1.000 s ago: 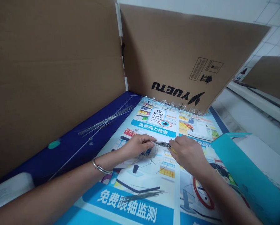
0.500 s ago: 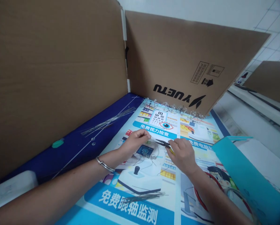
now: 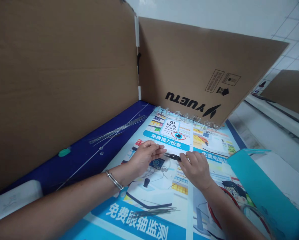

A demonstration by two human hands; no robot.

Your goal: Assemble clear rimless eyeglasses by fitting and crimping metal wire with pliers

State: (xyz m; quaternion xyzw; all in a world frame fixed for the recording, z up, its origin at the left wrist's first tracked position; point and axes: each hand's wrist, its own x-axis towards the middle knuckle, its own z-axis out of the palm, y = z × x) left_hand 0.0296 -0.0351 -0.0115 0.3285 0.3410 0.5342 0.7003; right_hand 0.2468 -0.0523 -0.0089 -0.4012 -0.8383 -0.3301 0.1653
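My left hand [image 3: 146, 156], with a silver bangle at its wrist, pinches what looks like a thin piece of wire; the fingertips cover most of it. In my right hand [image 3: 196, 168] is a pair of needle-nose pliers [image 3: 172, 156] with dark jaws, pointing left. Their tips are at my left fingertips, where the wire is too fine to follow. Below the hands, loose curled wire [image 3: 162, 168] lies on the printed sheet. A bundle of straight wires [image 3: 154, 212] rests nearer to me.
Another wire bundle [image 3: 119, 129] lies on the dark blue strip at left. Small bent wire pieces [image 3: 187, 118] line the foot of the back cardboard panel [image 3: 189, 60]. A tall cardboard panel [image 3: 64, 66] stands at left, a turquoise folder [image 3: 262, 186] at right, a white box [image 3: 16, 200] at lower left.
My left hand has turned, its lower fingers now more spread, and moved slightly right to the plier tips. The pliers have rolled a little in my right hand.
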